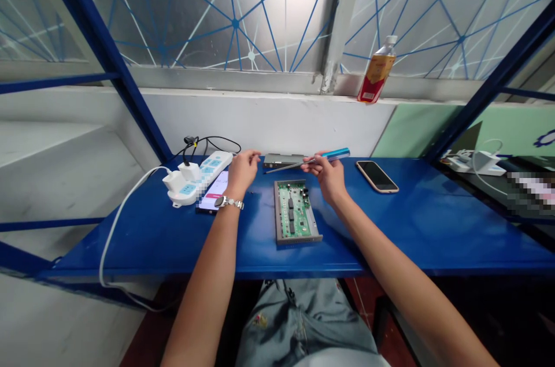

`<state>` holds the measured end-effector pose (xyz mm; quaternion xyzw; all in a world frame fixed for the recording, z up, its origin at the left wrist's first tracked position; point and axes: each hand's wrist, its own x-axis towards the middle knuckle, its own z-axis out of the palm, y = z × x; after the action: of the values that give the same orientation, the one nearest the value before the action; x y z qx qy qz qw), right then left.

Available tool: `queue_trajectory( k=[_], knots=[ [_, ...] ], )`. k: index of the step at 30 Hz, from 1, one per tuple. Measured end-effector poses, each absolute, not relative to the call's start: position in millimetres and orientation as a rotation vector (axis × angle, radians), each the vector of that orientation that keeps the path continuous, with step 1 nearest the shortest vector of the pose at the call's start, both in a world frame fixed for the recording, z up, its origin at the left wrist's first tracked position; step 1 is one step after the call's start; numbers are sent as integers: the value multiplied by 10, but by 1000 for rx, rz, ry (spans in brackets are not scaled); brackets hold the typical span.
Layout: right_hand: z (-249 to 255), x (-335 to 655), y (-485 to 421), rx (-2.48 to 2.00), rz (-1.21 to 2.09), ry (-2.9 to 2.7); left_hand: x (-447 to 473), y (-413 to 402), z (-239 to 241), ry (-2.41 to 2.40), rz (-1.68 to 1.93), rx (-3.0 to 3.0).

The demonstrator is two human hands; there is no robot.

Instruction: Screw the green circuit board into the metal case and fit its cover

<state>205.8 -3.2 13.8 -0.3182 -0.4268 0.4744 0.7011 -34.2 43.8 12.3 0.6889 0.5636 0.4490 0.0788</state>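
My right hand (pixel 328 173) is raised just above the blue table (pixel 433 222), thumb and fingers closed on the blue handle of a screwdriver (pixel 333 154), whose thin metal shaft runs out to the left, nearly level, towards my left hand. My left hand (pixel 243 169) hovers near the tip of that shaft with its fingers loosely curled inward; I cannot tell whether it pinches anything, and it stays apart from the right hand. A silver wristwatch (pixel 228 202) sits on my left wrist. Just below and between my hands lies the circuit board (pixel 295 211), green and seated face up in an open grey metal housing, flat on the table, its long side running away from me. Behind it, near the wall, lies a flat grey cover (pixel 280 160), under the screwdriver's shaft. Under my left hand a phone with a lit screen (pixel 214 192) lies on the table, and just left of it a white power strip (pixel 197 179) carries two white plug-in chargers, with a white cable trailing off the table's edge. To the right of my right hand a dark-screened smartphone (pixel 377 176) lies flat, well clear of the board. A drink bottle (pixel 376 69) stands on the window ledge above.
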Motion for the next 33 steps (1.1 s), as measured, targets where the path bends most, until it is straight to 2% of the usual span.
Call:
queue_trajectory(
  k=[6, 21, 33],
  knots=[
    [27, 1841, -135, -756, 1151, -1085, -509, 431, 174, 1734, 1520, 1958],
    [-30, 1809, -127, -731, 1155, -1042, -424, 386, 183, 1642, 1399, 2000],
    [111, 2219, 44, -700, 995, -833, -357, 404, 42, 1208, 907, 1990]
  ],
)
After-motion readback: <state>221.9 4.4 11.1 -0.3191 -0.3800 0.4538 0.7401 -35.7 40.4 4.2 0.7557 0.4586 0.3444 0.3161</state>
